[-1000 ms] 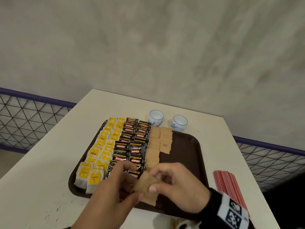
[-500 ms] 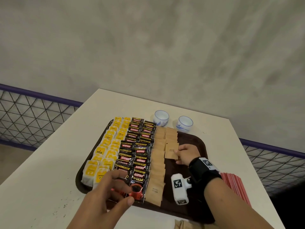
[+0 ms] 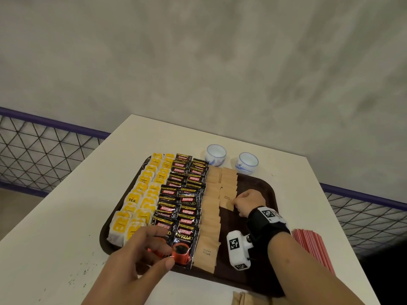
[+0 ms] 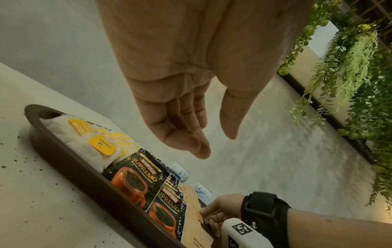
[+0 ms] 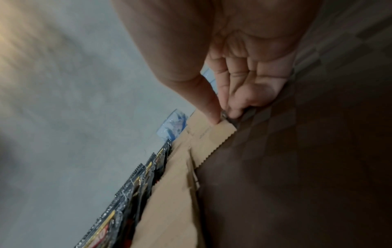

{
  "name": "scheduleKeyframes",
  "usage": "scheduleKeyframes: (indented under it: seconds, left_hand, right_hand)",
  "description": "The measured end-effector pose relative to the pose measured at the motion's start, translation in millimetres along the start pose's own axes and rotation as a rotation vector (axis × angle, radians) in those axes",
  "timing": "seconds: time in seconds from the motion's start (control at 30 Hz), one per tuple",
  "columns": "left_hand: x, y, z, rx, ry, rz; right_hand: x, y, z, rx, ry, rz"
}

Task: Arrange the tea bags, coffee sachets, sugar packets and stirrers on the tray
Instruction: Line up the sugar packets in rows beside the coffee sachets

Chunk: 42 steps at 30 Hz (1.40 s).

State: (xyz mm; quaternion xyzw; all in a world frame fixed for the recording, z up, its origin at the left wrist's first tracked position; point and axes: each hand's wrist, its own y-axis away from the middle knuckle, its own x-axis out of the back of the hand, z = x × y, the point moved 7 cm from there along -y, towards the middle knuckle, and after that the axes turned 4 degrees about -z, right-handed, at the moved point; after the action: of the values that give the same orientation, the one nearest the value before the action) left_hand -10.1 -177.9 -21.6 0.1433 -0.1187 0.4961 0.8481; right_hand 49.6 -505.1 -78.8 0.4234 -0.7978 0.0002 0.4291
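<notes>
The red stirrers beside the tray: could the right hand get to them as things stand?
Probably yes. The red stirrers lie uncovered on the table, just right of the tray, close to that forearm. But the right hand is busy, pinching a brown sugar packet, which it would need to release first.

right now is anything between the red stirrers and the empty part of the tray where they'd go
Nothing visible lies on the bare strip of the tray right of the sugar packets, but the right hand and its forearm reach across it, pinching a packet. The stirrers lie on the table just off the tray's right edge.
</notes>
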Motion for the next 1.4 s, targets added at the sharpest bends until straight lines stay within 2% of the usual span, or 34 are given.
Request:
scheduleKeyframes:
  seconds: [0.23, 0.43, 0.63, 0.77, 0.87, 1.23, 1.4]
  left_hand:
    - [-1, 3, 2, -0.015, -0.041, -0.015]
    - [-5, 9, 8, -0.003, 0.035, -0.076]
    - [3, 11, 11, 0.017, 0.006, -0.015]
    - [5, 13, 13, 0.035, -0.014, -0.043]
    - [5, 14, 16, 0.013, 0.015, -0.006]
    - [-2, 14, 4, 0.002, -0.006, -0.024]
    - [3, 12, 4, -0.018, -0.027, 0.002]
  right_hand:
    - [5, 3, 6, 0.002, -0.032, -0.026]
    - [1, 4, 6, 0.023, 0.049, -0.027]
    - [-7, 6, 1, -0.03, 0.168, -0.075]
    - [-5, 8, 1, -0.096, 0.138, -0.073]
    - [-3, 6, 4, -0.108, 0.103, -0.075]
    - [-8, 18, -7, -0.034, 0.118, -0.07]
    - [-5, 16, -3, -0.033, 0.031, -0.102]
